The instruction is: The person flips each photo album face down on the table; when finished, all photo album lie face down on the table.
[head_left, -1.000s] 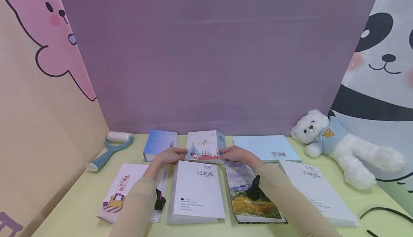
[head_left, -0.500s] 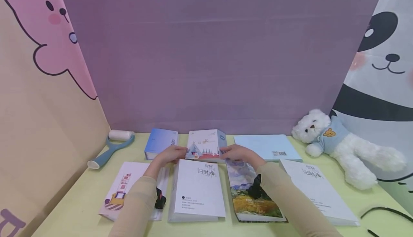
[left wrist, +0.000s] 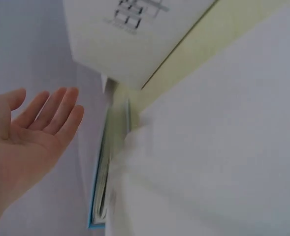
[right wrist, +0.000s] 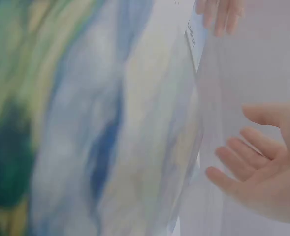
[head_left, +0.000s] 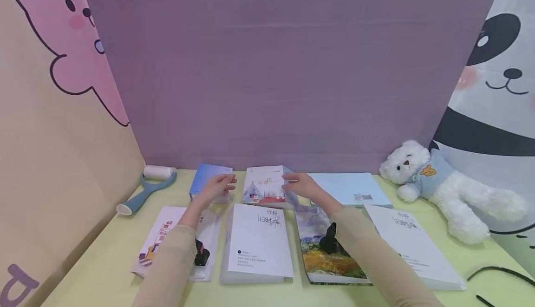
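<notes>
In the head view a white book with a tent picture (head_left: 264,187) lies in the back row, between my two hands. My left hand (head_left: 215,189) hovers over the blue book (head_left: 205,175) left of it, apart from the tent book. My right hand (head_left: 304,186) is at the tent book's right side, its fingertips overlapping that edge in view; whether they touch is unclear. Both wrist views show relaxed fingers with nothing in them: the left hand (left wrist: 36,130) palm up, the right hand (right wrist: 263,167) with its thumb apart.
A light blue book (head_left: 344,186) lies at back right. The front row has a pink-white book (head_left: 209,232), a white book (head_left: 259,242), a painted-cover book (head_left: 330,265) and another white book (head_left: 411,239). A lint roller (head_left: 146,191) and teddy bear (head_left: 439,186) lie at the sides.
Both hands have let go of the tent book's sides. The left hand has risen and drawn away left; the right hand has lifted slightly. The book stays in the back row.
</notes>
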Demonstrator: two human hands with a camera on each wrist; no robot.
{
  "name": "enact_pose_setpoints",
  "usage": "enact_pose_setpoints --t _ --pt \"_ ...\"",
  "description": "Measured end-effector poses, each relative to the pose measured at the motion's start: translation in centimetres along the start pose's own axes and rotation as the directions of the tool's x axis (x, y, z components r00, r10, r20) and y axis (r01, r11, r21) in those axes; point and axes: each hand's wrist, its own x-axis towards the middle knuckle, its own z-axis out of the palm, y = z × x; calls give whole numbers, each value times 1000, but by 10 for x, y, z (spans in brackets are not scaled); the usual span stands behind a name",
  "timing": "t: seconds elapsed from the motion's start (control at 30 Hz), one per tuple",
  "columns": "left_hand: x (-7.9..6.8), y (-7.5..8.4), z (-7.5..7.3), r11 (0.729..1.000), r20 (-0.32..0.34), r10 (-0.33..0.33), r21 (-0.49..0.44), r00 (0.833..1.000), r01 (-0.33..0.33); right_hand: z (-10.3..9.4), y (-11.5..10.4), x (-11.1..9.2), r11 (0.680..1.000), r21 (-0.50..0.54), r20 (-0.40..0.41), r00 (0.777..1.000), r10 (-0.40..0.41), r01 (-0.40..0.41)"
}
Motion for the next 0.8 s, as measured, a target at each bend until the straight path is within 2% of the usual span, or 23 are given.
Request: enact_pose_setpoints --t 0.13,0.3,0.6,0.7,0.8 --pt "-5 5 -14 1000 -47 8 -5 999 -8 6 -11 6 997 29 -67 995 -75 77" --pt "-14 5 -32 999 -106 0 51 994 5 19 -24 14 988 84 -110 987 -119 129" --pt "-27 -3 -61 994 -194 -30 101 981 50 47 -47 28 984 118 -78 989 -126 134" --pt "-32 -7 -68 989 -189 -9 145 982 37 55 -54 32 982 137 -61 991 -119 127" --pt "-37 -10 -76 983 -186 -22 177 982 55 64 -62 36 983 120 -47 990 -134 139"
